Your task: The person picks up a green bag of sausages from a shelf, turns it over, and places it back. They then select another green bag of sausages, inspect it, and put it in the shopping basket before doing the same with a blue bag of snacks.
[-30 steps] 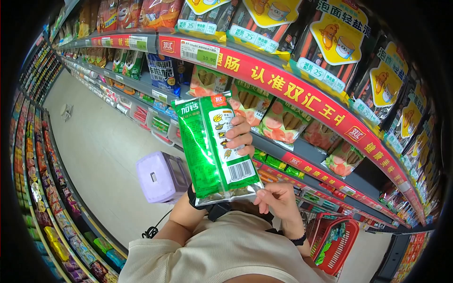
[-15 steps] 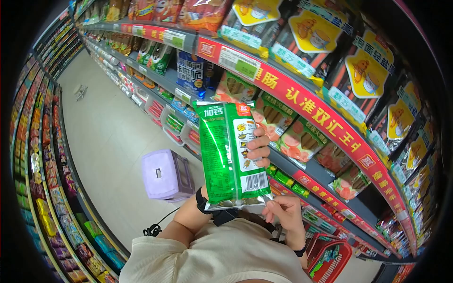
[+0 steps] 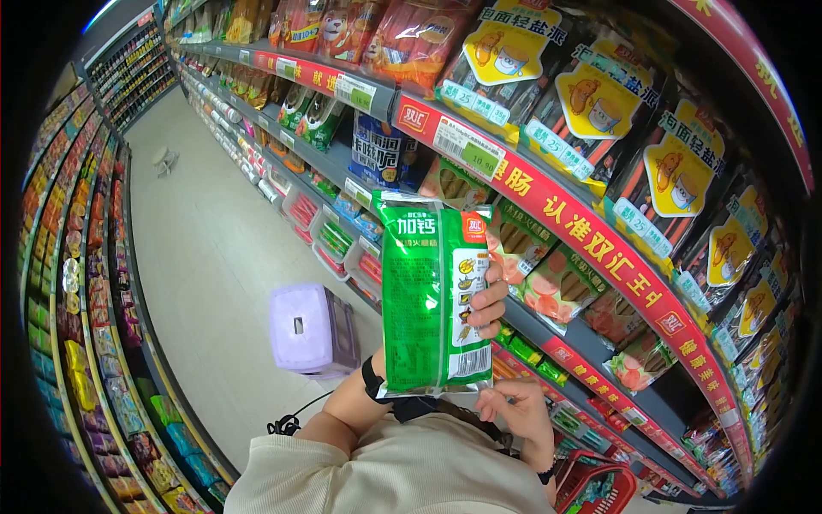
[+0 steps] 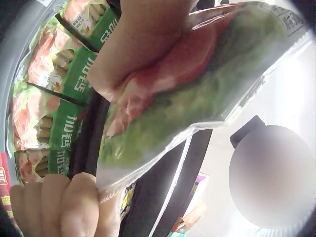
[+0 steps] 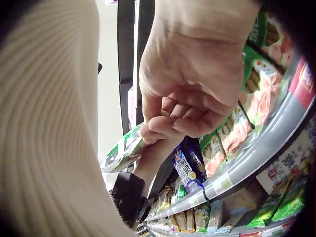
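A green plastic pack of ham sausages (image 3: 415, 300) is held up in front of the chest, its printed back with a barcode toward the head camera. My left hand (image 3: 489, 301) grips it from behind, fingers curled over the right edge; the palm is hidden in the head view. In the left wrist view the left thumb lies against the pack's other face, which shows pink and green printing. With thumb and fingers, my right hand (image 3: 521, 411) pinches the bottom right corner of the pack. The right wrist view shows those fingers curled at the pack's edge.
Shelves with a red price strip (image 3: 565, 206) run close along the right, holding similar sausage packs (image 3: 548, 283). A lilac stool (image 3: 301, 330) stands on the aisle floor. Beside my right arm is a red shopping basket (image 3: 604, 484) with packets inside. More snack shelves line the left.
The head view has shifted, so the shelves, stool and pack appear farther right and lower. The pack stands a bit more upright. Both hands keep their hold on it.
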### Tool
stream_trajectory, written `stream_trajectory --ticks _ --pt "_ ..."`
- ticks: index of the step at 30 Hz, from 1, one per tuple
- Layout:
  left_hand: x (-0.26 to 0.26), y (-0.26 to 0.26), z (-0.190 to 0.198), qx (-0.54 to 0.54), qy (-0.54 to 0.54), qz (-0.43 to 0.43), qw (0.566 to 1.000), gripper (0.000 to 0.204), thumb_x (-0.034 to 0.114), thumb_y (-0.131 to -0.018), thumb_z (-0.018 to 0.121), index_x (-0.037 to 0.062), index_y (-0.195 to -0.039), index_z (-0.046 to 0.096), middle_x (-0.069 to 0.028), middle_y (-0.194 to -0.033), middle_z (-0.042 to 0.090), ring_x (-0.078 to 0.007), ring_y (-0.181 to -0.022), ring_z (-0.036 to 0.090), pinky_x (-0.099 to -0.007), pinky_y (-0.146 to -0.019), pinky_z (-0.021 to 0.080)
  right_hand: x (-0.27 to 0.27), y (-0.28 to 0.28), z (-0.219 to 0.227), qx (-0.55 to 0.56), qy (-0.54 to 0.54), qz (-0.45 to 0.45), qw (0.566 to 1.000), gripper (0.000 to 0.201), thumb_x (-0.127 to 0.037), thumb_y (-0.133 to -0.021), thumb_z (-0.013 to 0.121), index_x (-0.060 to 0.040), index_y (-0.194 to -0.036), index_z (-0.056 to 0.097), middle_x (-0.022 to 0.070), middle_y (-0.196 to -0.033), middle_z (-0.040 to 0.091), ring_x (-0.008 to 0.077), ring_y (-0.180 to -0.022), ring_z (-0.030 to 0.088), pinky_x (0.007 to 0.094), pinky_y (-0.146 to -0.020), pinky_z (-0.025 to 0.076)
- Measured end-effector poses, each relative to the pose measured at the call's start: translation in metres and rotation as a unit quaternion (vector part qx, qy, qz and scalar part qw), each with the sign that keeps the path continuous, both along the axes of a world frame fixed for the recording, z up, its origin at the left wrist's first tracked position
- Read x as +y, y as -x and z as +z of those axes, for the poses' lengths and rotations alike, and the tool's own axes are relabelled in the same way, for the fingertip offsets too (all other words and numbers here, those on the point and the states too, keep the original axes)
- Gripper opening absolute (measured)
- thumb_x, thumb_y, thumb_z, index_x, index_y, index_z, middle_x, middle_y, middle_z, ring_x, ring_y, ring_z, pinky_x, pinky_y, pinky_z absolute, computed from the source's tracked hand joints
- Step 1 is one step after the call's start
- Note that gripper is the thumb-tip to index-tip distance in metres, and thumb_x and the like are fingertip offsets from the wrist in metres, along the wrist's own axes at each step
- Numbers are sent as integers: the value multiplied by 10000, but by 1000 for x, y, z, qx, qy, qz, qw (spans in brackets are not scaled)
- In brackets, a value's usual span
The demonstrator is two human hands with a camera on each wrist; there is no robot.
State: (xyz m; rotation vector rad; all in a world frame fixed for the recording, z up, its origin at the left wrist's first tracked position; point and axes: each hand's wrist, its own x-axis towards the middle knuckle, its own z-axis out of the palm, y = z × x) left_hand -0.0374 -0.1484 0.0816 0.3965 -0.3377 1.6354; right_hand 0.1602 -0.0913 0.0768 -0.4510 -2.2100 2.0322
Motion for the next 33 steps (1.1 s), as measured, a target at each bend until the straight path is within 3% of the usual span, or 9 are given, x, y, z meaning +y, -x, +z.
stream_trajectory --ticks 4,6,12,16,18,33 --pt "3 -1 -2 21 -12 -4 1000 399 360 -851 579 42 -1029 416 -35 -759 470 -144 -625 505 -308 -626 446 -1 -1 -1 -7 6 -5 1000 202 -107 -870 593 38 -741 650 54 -594 612 79 -510 548 205 -476 435" --pt "3 -2 -1 40 3 8 999 485 456 -821 573 39 -1036 449 -36 -757 476 -139 -629 478 -274 -593 423 -1 -1 -1 -7 7 -3 1000 205 -111 -873 590 37 -745 650 54 -597 613 79 -518 551 208 -481 437" --pt "-2 -7 9 64 39 32 997 518 470 -832 546 26 -1080 445 -38 -756 472 -134 -616 464 -274 -593 416 -1 -2 -4 -15 21 -10 1000 217 -120 -882 580 40 -752 651 56 -600 614 83 -520 551 212 -483 438" --pt "-2 -7 10 68 38 31 997 538 475 -833 543 21 -1104 442 -38 -756 473 -134 -616 464 -276 -595 415 -3 -2 -3 -17 21 -14 1000 224 -122 -885 576 42 -750 650 56 -600 613 85 -519 551 215 -484 440" --pt "-4 -6 17 83 52 28 995 388 380 -860 558 54 -1009 410 -21 -744 451 -126 -609 475 -269 -610 429 -3 -1 -5 -16 24 -10 1000 232 -124 -887 572 43 -745 649 56 -600 613 85 -518 549 218 -484 440" --pt "-1 -6 11 78 10 -35 996 415 414 -848 577 54 -970 409 -25 -686 476 -135 -530 483 -278 -536 419 -3 2 -5 14 -27 36 999 204 -128 -873 593 12 -742 661 47 -579 618 90 -515 579 215 -484 435"
